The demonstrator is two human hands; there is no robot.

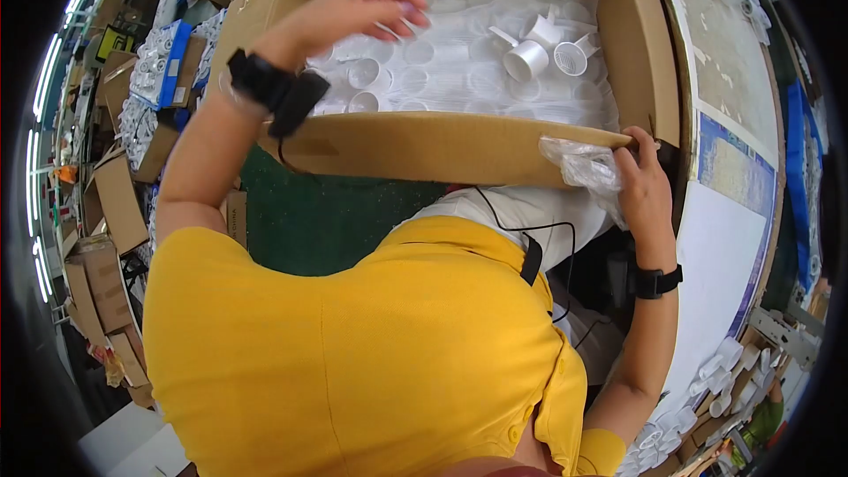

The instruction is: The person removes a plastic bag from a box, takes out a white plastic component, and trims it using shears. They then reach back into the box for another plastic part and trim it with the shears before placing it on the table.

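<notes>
1. The left hand [367, 9] hovers loosely open over white plastic cups [459, 62] in a cardboard box [424, 146]
2. The right hand [643, 185] pinches the clear plastic liner [583, 163] at the box's near rim
3. A green floor [309, 212] lies below, with stacked cartons [110, 203] to the left

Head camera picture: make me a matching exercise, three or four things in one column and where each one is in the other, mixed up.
Things:
1. left hand
2. right hand
3. two white funnels
4. clear plastic bag

Places:
A. at the cardboard box's near right corner, on its front wall
B. lying on top, right side inside box
C. over the white cups, left side inside box
D. gripping the bag

Pairs: 1-C, 2-D, 3-B, 4-A
</notes>
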